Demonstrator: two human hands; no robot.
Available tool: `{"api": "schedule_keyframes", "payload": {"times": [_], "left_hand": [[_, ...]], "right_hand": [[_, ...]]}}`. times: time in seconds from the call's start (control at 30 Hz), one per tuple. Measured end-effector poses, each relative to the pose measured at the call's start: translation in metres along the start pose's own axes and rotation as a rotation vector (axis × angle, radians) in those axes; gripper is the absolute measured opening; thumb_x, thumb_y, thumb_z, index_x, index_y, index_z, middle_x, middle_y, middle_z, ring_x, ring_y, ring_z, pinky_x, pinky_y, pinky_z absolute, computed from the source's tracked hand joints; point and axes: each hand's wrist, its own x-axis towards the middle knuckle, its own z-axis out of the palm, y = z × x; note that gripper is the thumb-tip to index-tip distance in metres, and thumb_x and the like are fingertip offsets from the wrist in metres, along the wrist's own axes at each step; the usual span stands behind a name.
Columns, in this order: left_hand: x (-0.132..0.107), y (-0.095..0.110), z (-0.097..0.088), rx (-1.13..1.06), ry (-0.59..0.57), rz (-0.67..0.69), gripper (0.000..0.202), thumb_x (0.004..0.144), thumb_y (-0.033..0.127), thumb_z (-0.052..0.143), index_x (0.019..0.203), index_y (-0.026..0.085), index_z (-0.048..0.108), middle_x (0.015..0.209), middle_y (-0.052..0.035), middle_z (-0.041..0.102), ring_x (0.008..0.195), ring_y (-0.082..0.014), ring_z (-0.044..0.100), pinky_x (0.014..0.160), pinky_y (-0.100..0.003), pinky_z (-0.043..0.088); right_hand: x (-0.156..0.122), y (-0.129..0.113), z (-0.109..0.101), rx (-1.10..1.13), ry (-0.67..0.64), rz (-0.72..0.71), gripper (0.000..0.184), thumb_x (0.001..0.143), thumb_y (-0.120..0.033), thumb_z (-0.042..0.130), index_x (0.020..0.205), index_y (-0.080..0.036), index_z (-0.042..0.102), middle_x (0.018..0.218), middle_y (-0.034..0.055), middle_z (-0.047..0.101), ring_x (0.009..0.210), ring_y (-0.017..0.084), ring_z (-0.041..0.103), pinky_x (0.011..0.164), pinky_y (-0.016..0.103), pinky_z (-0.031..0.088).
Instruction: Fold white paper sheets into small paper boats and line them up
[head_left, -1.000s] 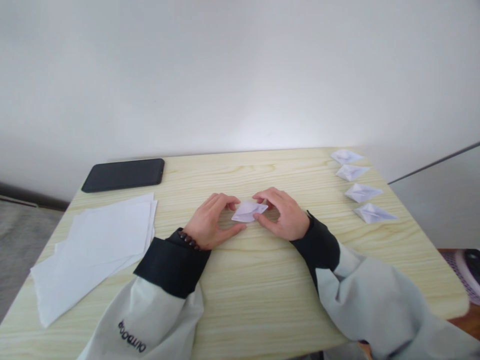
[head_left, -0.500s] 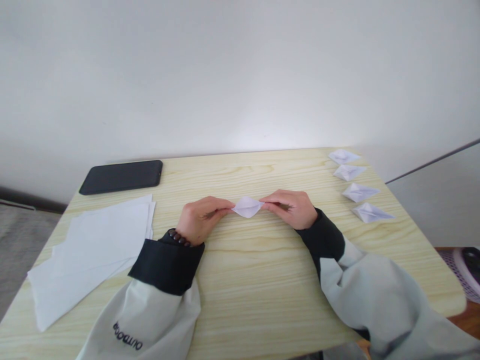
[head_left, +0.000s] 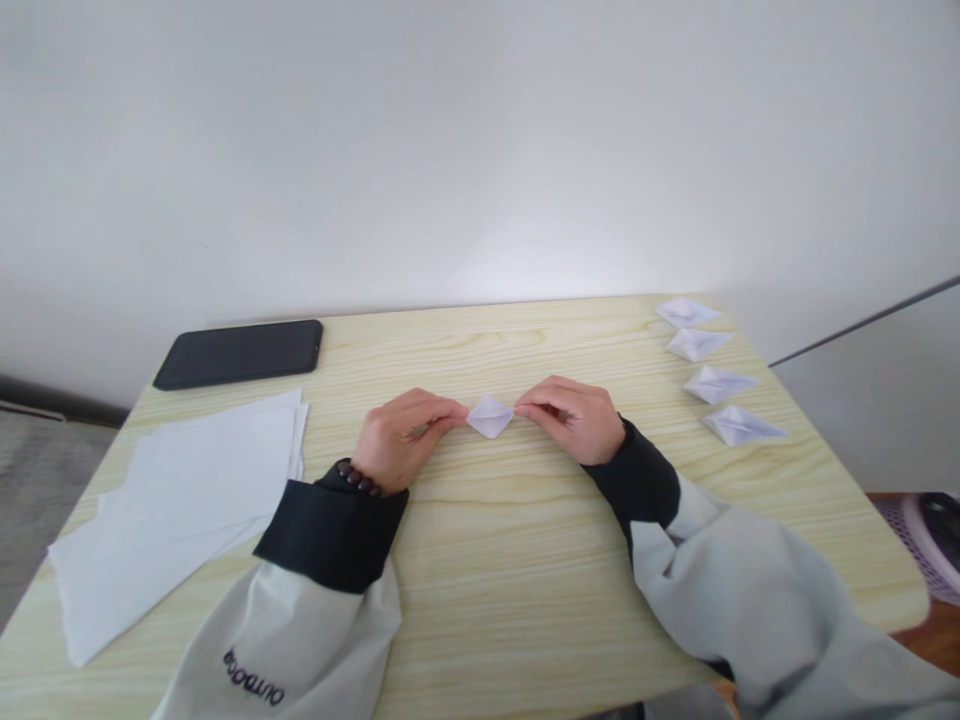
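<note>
Between my hands is a small folded white paper boat (head_left: pixel 490 416), its wide middle showing and both pointed ends pinched. My left hand (head_left: pixel 405 435) is closed on the left tip, thumb against fingers. At the opposite tip my right hand (head_left: pixel 574 415) pinches the paper in the same way. The tips themselves are hidden by my fingers. Several finished-looking paper boats stand in a column at the right of the table, such as the nearest folded boat (head_left: pixel 741 426) and the farthest one (head_left: pixel 685 312).
White paper sheets (head_left: pixel 210 470) lie in a loose stack on the left of the wooden table (head_left: pixel 510 600). Behind them rests a black phone (head_left: pixel 240 354). A white wall (head_left: pixel 480 150) rises at the table's back edge. A purple basket (head_left: pixel 919 540) stands beyond the right edge.
My right hand has moved slightly left, toward my left hand. The paper boat between them looks shorter and more diamond-shaped. Both hands keep their pinch.
</note>
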Motion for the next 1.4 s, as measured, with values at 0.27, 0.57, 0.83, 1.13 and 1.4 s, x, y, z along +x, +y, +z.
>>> {"api": "schedule_keyframes", "payload": {"times": [0.27,0.57,0.83,1.13,1.4], "left_hand": [[0.0001,0.0013,-0.0018,0.021,-0.008,-0.087,0.014,0.084,0.031,0.056,0.084,0.024,0.068,0.086,0.0004,0.072,0.077,-0.0137,0.065,0.071,-0.026,0.053],[0.0001,-0.0027,-0.0025,0.043,-0.014,-0.169,0.033,0.076,0.047,0.063,0.092,0.019,0.067,0.086,-0.0032,0.070,0.063,-0.0125,0.061,0.063,-0.025,0.052],[-0.0002,-0.0041,-0.0042,0.039,-0.030,-0.129,0.015,0.083,0.033,0.056,0.086,0.024,0.068,0.088,0.0000,0.072,0.080,-0.0149,0.065,0.072,-0.027,0.053],[-0.0011,-0.0040,-0.0006,0.101,-0.056,-0.008,0.017,0.086,0.030,0.051,0.085,0.024,0.067,0.087,-0.0002,0.072,0.082,-0.0147,0.065,0.077,-0.028,0.052],[0.0001,-0.0065,-0.0004,0.202,-0.063,0.004,0.020,0.087,0.033,0.049,0.083,0.025,0.067,0.085,0.0001,0.073,0.081,-0.0164,0.066,0.075,-0.031,0.050]], "right_hand": [[-0.0005,0.0031,0.0017,0.033,0.027,0.053,0.013,0.085,-0.025,0.057,0.082,-0.019,0.068,0.078,0.0040,0.071,0.064,0.011,0.062,0.058,0.022,0.049],[-0.0006,0.0043,0.0014,0.022,0.050,0.106,0.014,0.083,-0.028,0.059,0.084,-0.017,0.069,0.078,0.0046,0.071,0.056,0.009,0.058,0.052,0.022,0.047],[-0.0020,0.0068,0.0013,0.011,0.004,0.133,0.014,0.083,-0.029,0.060,0.083,-0.019,0.070,0.078,0.0030,0.072,0.056,0.009,0.061,0.053,0.020,0.048],[-0.0020,0.0039,0.0005,-0.018,0.000,0.097,0.013,0.084,-0.024,0.058,0.079,-0.019,0.068,0.076,0.0015,0.072,0.063,0.010,0.064,0.058,0.019,0.047],[0.0003,0.0042,0.0033,-0.026,0.008,0.084,0.014,0.084,-0.026,0.059,0.077,-0.017,0.068,0.072,0.0019,0.071,0.060,0.010,0.063,0.056,0.020,0.047]]}}
